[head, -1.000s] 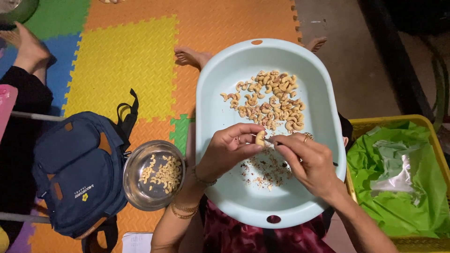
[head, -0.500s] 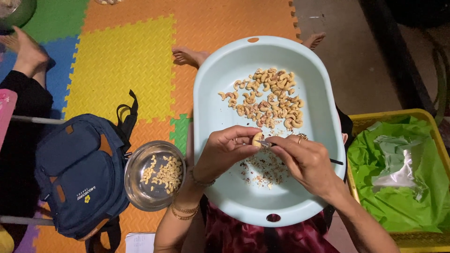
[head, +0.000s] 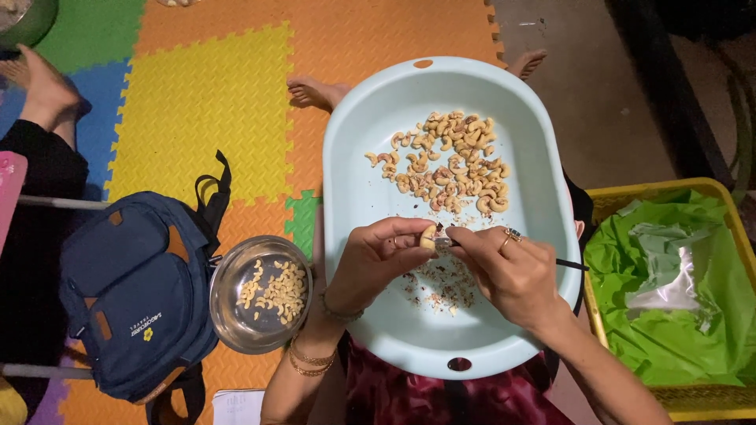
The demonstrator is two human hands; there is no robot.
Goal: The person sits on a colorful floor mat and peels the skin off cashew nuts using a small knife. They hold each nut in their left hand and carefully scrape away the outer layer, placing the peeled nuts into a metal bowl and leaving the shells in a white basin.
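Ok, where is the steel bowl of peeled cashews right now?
Head view, lower left: the steel bowl sits on the foam mat between the blue backpack and the pale blue tub.

Single head-worn view, looking straight down, close above lap, basin (head: 354, 181), foam floor mat (head: 197, 102)

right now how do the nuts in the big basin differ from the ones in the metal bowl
The nuts in the basin are larger, curved and browner, some with dark patches of skin; the nuts in the metal bowl look paler and smaller. The basin pile is bigger and spread wider; the bowl pile sits in a small heap. Both lie loose and untouched by either hand.
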